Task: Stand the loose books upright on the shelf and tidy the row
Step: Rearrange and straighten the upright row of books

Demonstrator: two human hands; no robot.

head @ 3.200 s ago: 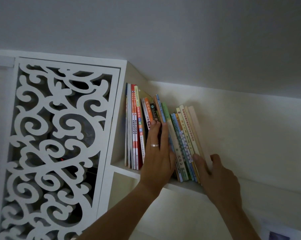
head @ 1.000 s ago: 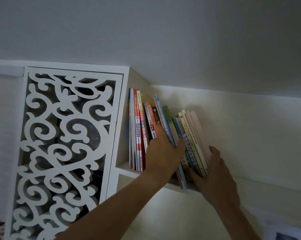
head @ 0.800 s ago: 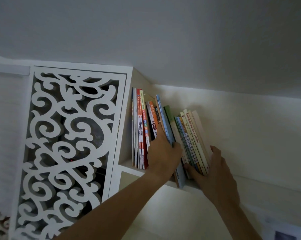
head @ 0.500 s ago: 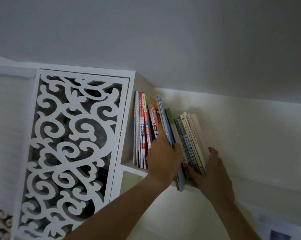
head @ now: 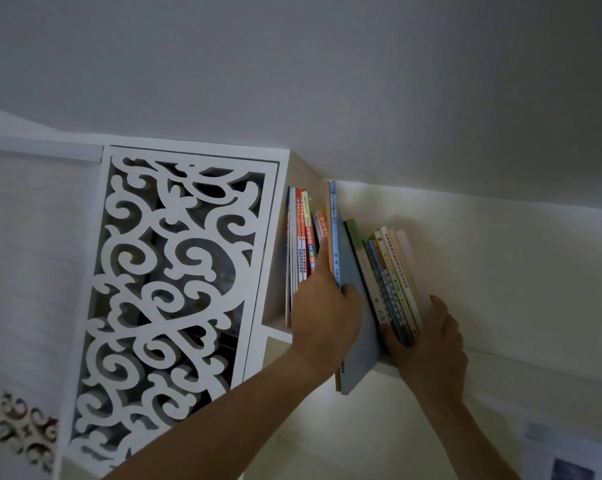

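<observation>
1. Up at the middle of the view, the left hand (head: 322,317) grips a thin blue book (head: 356,306), fingers on its left face and thumb curled onto its right cover; a second thin volume sits against that book's left side.
2. That blue book stands nearly upright, with its lower end sticking out past the front edge of the shelf (head: 386,368) toward 6 o'clock.
3. At 9 o'clock from the left hand, a group of thin books with red and white spines (head: 301,244) stands upright against the shelf's left wall.
4. At 3 o'clock from the blue book, a leaning bundle of books (head: 391,282) tilts with its tops toward 11 o'clock, its green-spined volume touching the blue book's right cover.
5. Around the foot of that bundle the right hand (head: 427,344) closes, thumb below the spines and fingers pressed on the outermost pale cover at the right.
6. At 9 o'clock from the shelf, a white fretwork panel (head: 175,289) with scroll cut-outs fills a tall frame.
7. Above everything runs a plain grey ceiling (head: 327,81), and a pale wall (head: 500,271) backs the shelf.
</observation>
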